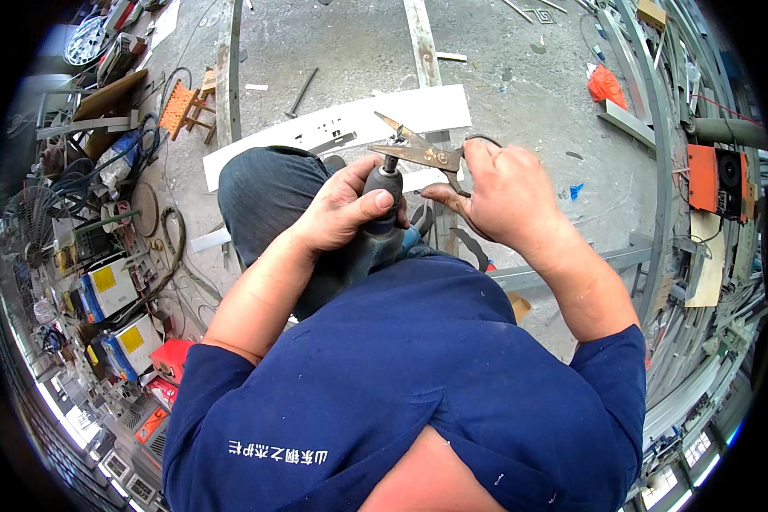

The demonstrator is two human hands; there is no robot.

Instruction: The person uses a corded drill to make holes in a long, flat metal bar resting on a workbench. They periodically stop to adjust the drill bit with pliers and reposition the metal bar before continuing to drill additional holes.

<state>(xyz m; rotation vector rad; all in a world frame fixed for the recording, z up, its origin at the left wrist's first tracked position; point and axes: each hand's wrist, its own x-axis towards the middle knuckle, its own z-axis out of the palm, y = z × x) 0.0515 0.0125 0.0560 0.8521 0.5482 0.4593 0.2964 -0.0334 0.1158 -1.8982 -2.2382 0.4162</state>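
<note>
My left hand [343, 205] is wrapped round the front of a dark power drill [386, 183], just below its chuck, with the tool pointing away from me. Its body rests in my lap, partly hidden by my fingers. A metal piece with thin curled bits sticks out of the chuck. Gripped by the handles in my right hand [508, 192] is a pair of worn, brownish scissors [439, 160], blades spread apart. The lower blade crosses right at the chuck's end; whether it touches the metal piece I cannot tell.
A white curved panel [260, 152] with cut-outs lies beyond my knee across metal beams [420, 38]. An orange woven stool [179, 109] and cables are at left, beside welding-type machines [111, 288]. Right stand an orange-and-black machine [718, 183], a red bag [606, 85] and stacked metal profiles.
</note>
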